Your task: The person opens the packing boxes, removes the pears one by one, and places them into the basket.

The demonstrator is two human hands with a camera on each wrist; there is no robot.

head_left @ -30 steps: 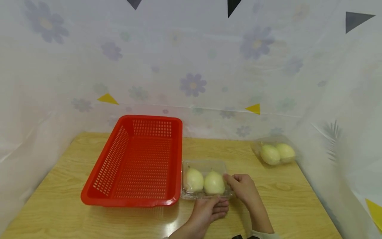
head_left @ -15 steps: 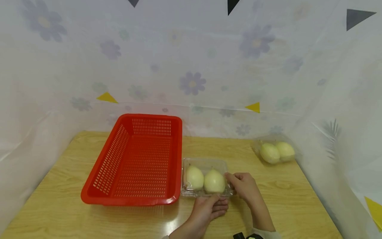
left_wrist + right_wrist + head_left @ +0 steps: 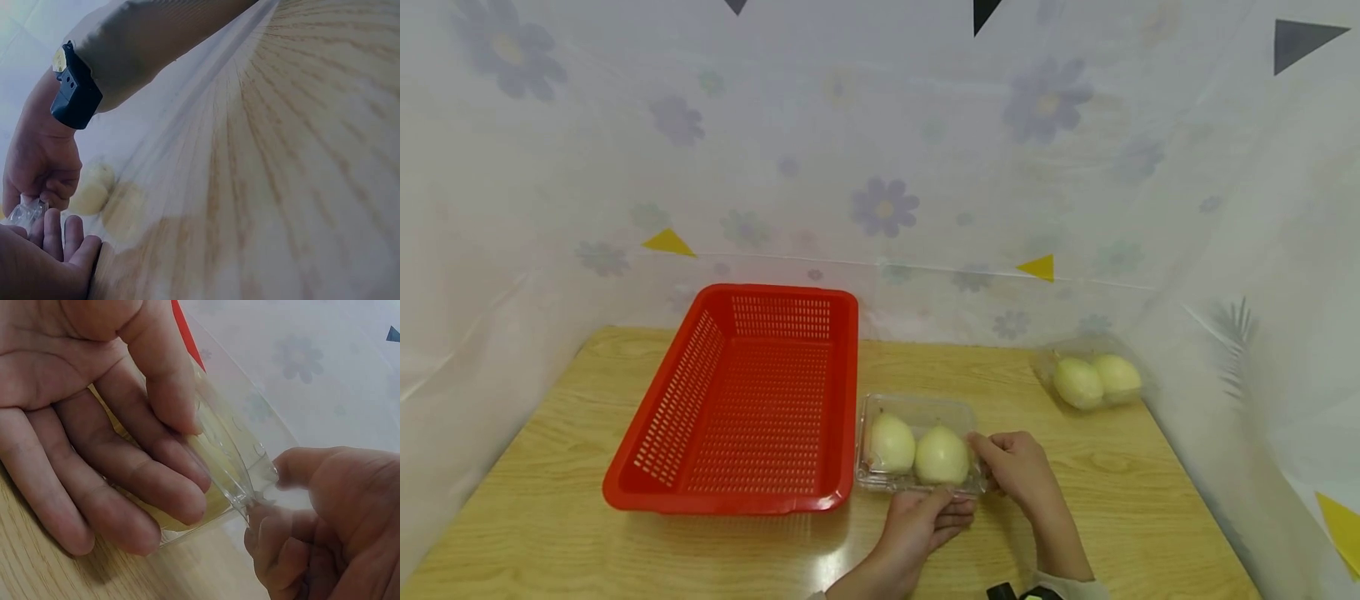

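Note:
A clear plastic clamshell box, its lid down, lies on the wooden table beside the red basket. Two pale yellow pears sit inside it. From the front, my left hand pinches the near edge, thumb above and index finger below; its other fingers are loosely spread. My right hand pinches the right front corner between thumb and curled index finger. The right wrist view shows both the left hand and the right hand at the box's rim.
Another clear box with two pears stands at the table's back right, by the curtain. The perforated basket's floor shows bare. Wood tabletop lies in front, and a flowered curtain rises behind and at both sides.
The box has shifted slightly to the right between my hands. Both hands keep nearly the same places and grips.

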